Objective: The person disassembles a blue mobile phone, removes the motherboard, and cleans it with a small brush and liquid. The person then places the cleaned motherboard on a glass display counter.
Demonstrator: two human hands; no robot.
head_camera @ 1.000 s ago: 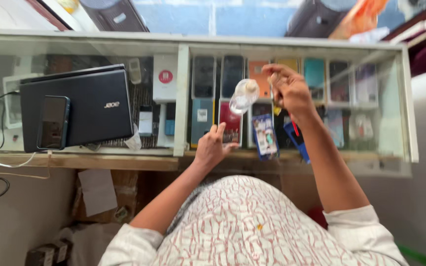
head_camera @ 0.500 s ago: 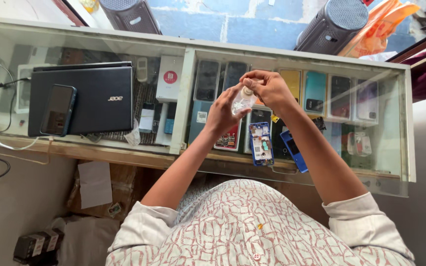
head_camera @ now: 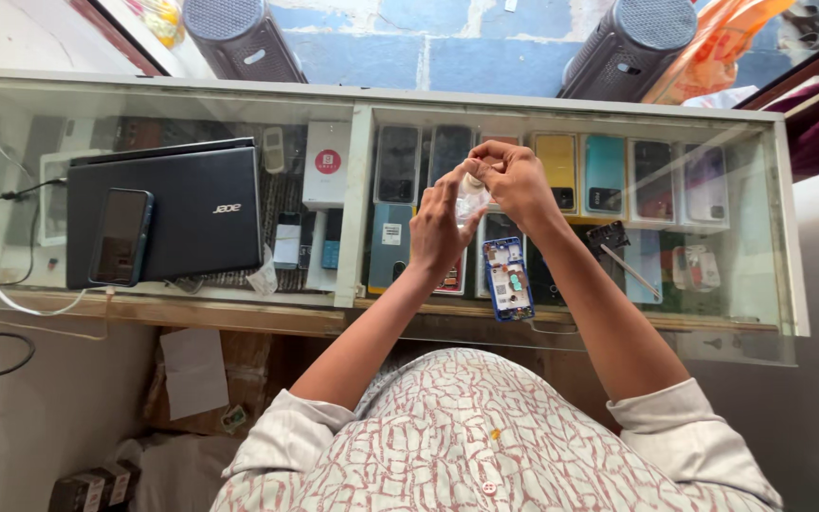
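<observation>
Both hands are now together above the glass counter (head_camera: 561,109), working one small clear plastic packet (head_camera: 472,197). Right hand (head_camera: 514,180) has thumb and fingers curled in, pinching the packet's top edge. Left hand (head_camera: 438,228) comes up from below, fingertips pressed against the packet's side, the rest of the fingers loosely extended. What is inside the packet is too small to tell.

The packet is held in the air between the two hands, over the middle of the counter, above the row of phones and cases in the display.

Change over the last second:
- A second ago the hands were apart: the right hand held the packet up alone, and the left hand was lower, near the counter edge.
- Half a second ago the left hand had risen to meet it.
- Now both grip it, closer together, so it looks like a two-handed pinch to open or tear the packet. That is a judgement, as no opening is visible.

The view has also shifted: the head camera tilts a bit further back, so the counter sits lower in frame.

Unchanged:
- The opened blue phone (head_camera: 508,278), back cover off and board exposed, lies flat on the glass just below the hands, untouched.
- A thin tool (head_camera: 629,270) rests to its right.
- A closed black laptop (head_camera: 168,213) sits at the left with a dark smartphone (head_camera: 121,237) lying on it.
- Two grey cylindrical speakers (head_camera: 239,38) stand behind the counter.
</observation>
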